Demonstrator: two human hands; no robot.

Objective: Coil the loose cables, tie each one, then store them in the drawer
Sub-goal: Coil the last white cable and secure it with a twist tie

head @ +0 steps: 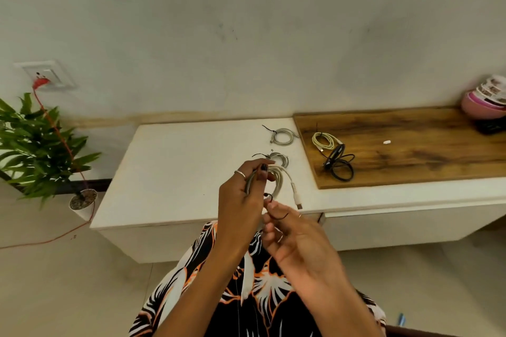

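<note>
The white cabinet top [175, 172] carries two tied grey coils, one [283, 136] behind the other [277, 158]; the wooden board [410, 150] beside it carries a yellowish coil [324, 140] and a black cable [339, 165]. My left hand [243, 197] grips a white coiled cable [279, 176] above the cabinet. My right hand [298, 243] pinches a black tie [276, 215] just below it.

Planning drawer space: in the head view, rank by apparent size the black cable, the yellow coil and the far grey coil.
1. Black cable, loose and sprawled, looks largest.
2. Yellow coil and far grey coil look alike; not ranked.
</note>
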